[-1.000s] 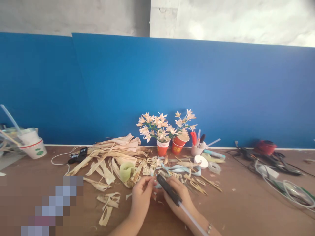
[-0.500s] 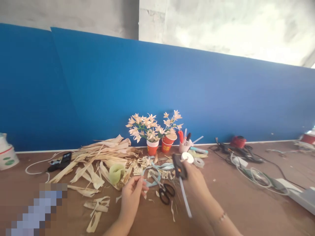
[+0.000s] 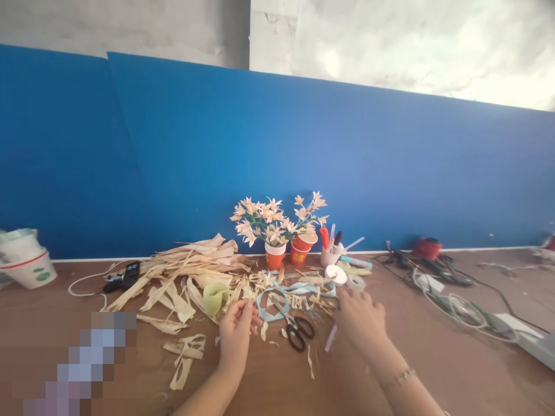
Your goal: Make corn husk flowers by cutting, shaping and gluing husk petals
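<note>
Deep blue on the partition (image 3: pixel 277 133) across the middle of the frame, violet-tinged towards the right. Mottled grey and white on the wall (image 3: pixel 381 52) at the upper right; plain brown on the table (image 3: pixel 411 335) below. Pinkish cream, with touches of green, in the flowers (image 3: pixel 273 214) at centre. Red under white rims on the left cup (image 3: pixel 274 262) there, red with a yellow motif on the right cup (image 3: pixel 299 256). Straw and pale pink through the husks (image 3: pixel 203 260) left of centre, light green on the curled strip (image 3: pixel 214 299), pale blue on the ribbon (image 3: pixel 306 288). Black on the handles of the scissors (image 3: pixel 296 338), whitish on the stick (image 3: pixel 331 338), both at lower centre. Green ovals and a red band over white on the tub (image 3: pixel 32 271) at far left.
</note>
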The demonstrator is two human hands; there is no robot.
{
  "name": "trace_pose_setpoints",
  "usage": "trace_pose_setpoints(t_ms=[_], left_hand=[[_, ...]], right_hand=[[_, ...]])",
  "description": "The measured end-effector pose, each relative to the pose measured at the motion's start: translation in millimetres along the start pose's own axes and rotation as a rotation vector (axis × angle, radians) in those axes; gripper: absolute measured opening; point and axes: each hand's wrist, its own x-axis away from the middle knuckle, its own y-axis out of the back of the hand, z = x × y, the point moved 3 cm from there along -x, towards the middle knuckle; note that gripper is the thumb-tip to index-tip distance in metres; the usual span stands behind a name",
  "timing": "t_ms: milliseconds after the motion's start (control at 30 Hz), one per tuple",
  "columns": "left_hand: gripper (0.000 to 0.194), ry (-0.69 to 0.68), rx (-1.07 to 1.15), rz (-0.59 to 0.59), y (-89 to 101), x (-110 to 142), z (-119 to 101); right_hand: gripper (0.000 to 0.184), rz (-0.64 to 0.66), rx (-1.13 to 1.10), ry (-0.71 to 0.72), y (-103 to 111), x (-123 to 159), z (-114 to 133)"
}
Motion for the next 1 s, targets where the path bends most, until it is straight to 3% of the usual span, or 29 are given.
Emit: trace_pose_setpoints(t_ms=[33, 100, 167, 300, 433, 533, 633, 767, 867, 1000], left_hand=[[0.033, -0.006, 0.001, -0.004, 0.3, 0.2, -0.7], [0.032, -0.02, -0.003, -0.013, 1.4, -0.1, -1.0], [0.031, -0.031, -0.006, -0.025, 3.1, -1.0, 0.2], [0.031, -0.041, 0.01, -0.036, 5.1, -4.2, 5.9], [0.032, -0.019, 0.005, -0.033, 4.2, -6.0, 10.1], [0.031, -0.013, 0.003, -0.041, 4.0, -5.7, 8.7], [0.031, -0.012, -0.015, -0.044, 3.9, -5.3, 6.2], [0.033, 0.011, -0.036, -0.007, 1.7, -5.2, 7.1], [0.034, 0.011, -0.047, 0.024, -0.1, -5.0, 8.9], [0.033, 0.018, -0.066, 0.038, -1.4, -3.9, 9.5]], right_hand=[[0.021, -0.009, -0.088, 0.129, 3.8, 1.3, 21.2], [0.019, 0.091, -0.339, 0.426, 1.5, 6.7, 66.7], [0.016, 0.167, -0.488, 0.605, -8.8, 12.9, 104.9], [0.012, 0.106, -0.481, 0.605, -36.1, 17.3, 142.3], [0.013, 0.111, -0.48, 0.596, -48.9, 17.3, 146.0], [0.015, 0.122, -0.571, 0.634, -42.1, 13.5, 138.3], [0.009, 0.235, -0.704, 0.57, -30.0, 2.3, 124.7], [0.005, 0.384, -1.119, 0.46, -15.0, -11.8, 110.6], [0.015, 0.549, -1.518, 0.418, -12.3, -13.1, 111.3], [0.026, 0.654, -1.678, 0.355, -15.3, -10.7, 116.3]])
